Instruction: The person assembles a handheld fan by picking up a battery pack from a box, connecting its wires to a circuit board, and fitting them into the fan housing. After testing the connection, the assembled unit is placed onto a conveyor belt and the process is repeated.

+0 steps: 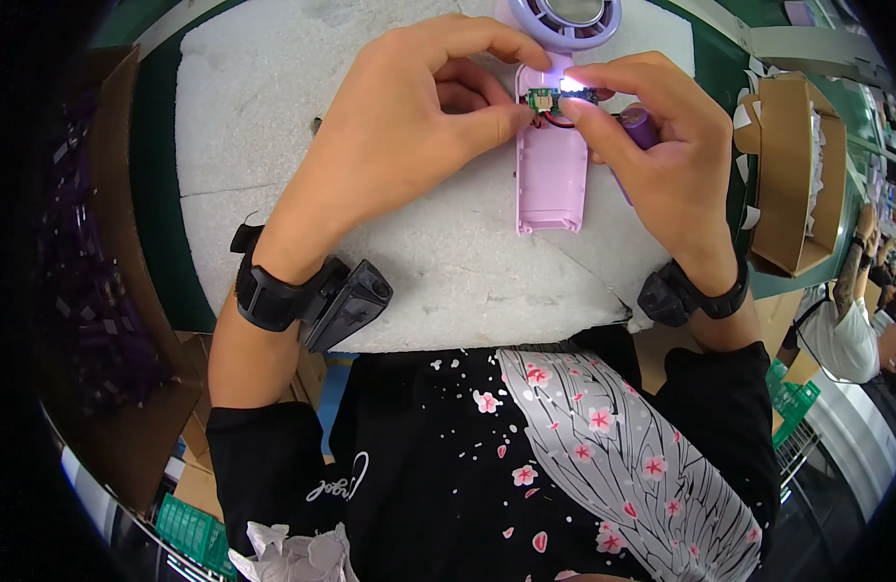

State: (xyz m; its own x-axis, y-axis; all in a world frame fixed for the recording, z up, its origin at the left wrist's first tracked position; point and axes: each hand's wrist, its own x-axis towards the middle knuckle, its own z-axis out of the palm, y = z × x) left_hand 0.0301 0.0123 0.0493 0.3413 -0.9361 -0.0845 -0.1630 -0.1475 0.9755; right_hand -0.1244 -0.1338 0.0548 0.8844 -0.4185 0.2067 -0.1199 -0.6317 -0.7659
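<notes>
A lilac handheld fan (552,184) lies on the white foam board with its handle shell facing up and uncovered. Its round head (564,37) points away from me. A small green circuit board (543,99) with a bright white light sits across the upper handle. My right hand (666,145) pinches the board's right end between thumb and forefinger. Beside those fingers is a purple battery cell (639,126), partly hidden by the hand. My left hand (409,121) holds the handle's left edge, thumb at the board's left end and forefinger higher up. Red and dark wires (557,121) run below the board.
The white foam board (273,107) rests on a green worktop. An open carton (792,175) with pale contents stands at the right. On the left is a large carton (128,291) holding purple parts. A person (841,335) sits at far right, near green baskets (792,398).
</notes>
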